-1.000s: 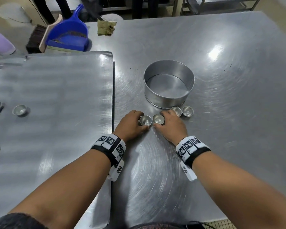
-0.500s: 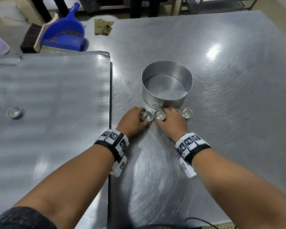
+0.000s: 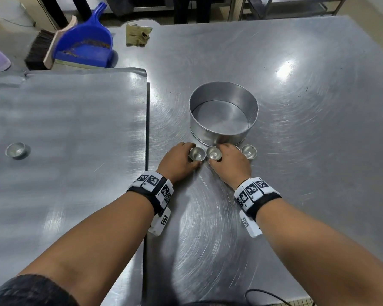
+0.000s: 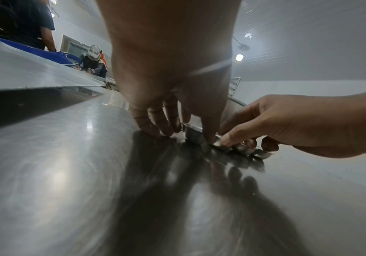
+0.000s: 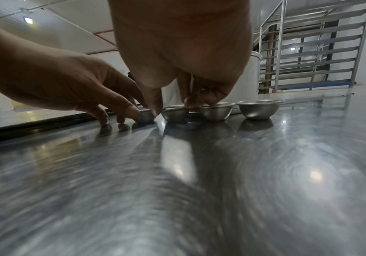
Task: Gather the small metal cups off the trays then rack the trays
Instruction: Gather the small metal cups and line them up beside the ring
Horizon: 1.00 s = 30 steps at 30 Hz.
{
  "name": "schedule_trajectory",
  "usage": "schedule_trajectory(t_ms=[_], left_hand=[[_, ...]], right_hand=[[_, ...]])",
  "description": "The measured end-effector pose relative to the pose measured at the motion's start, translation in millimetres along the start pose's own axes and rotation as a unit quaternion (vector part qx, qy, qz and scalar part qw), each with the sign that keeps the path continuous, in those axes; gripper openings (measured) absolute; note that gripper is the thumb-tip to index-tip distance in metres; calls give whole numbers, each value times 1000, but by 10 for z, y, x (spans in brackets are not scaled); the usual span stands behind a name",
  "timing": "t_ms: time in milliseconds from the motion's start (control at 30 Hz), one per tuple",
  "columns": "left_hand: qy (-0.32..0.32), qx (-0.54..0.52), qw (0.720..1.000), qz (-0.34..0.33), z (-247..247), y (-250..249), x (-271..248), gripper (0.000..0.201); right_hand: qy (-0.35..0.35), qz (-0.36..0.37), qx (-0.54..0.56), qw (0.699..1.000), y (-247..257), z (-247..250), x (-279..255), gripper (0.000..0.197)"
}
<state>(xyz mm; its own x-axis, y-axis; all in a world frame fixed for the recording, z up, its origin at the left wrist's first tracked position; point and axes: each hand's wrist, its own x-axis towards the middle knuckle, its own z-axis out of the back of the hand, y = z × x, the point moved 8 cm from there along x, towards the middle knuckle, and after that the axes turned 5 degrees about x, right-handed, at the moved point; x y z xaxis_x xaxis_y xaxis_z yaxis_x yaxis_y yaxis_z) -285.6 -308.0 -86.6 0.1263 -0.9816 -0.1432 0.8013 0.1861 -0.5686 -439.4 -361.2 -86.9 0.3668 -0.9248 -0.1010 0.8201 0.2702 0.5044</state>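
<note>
Several small metal cups stand in a row on the steel table (image 3: 307,173), just in front of a round pan (image 3: 221,134). My left hand (image 3: 189,156) pinches the leftmost cup (image 3: 197,153) between thumb and fingers. My right hand (image 3: 218,156) pinches the second cup (image 3: 212,152) and partly covers the third. The fourth cup (image 3: 249,151) stands free at the right end. In the right wrist view all the cups (image 5: 215,110) sit upright on the table. The large flat tray (image 3: 75,133) lies to my left with one cup (image 3: 17,149) on it and another at the frame's edge.
A blue dustpan (image 3: 84,45), a brush (image 3: 42,51) and a crumpled cloth (image 3: 137,35) lie at the table's far left. A tall metal tray rack (image 5: 309,52) stands beyond the table on the right. A black cable (image 3: 263,293) curls at the near edge.
Both hands have slid their cups a little away from me, toward the round pan, into line with the two cups that stood there.
</note>
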Motion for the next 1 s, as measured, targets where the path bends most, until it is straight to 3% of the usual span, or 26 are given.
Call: schedule_trajectory(t_ms=[200,300,400,567,767,1000], left_hand=[[1,8,1000,6,-21,19,25,44],[5,14,1000,10,-24,73,20,56],[-5,13,1000,18,50,136,-49,67],[-44,31,997,58,417,349,-379,53],[-123,54,973,186,1047,1017,-1345,40],[-192,53,930,308,1576,1907,-2721,36]], right_hand=[[2,-2,4,1000,-11,19,-15,30],[-22,7,22,999,23,77,-55,43],[-42,22,54,997,138,113,-86,40],[3,82,94,992,625,-64,-49,31],[93,197,130,967,1659,-585,-170,29],[202,276,138,930,2842,-1264,-676,31]])
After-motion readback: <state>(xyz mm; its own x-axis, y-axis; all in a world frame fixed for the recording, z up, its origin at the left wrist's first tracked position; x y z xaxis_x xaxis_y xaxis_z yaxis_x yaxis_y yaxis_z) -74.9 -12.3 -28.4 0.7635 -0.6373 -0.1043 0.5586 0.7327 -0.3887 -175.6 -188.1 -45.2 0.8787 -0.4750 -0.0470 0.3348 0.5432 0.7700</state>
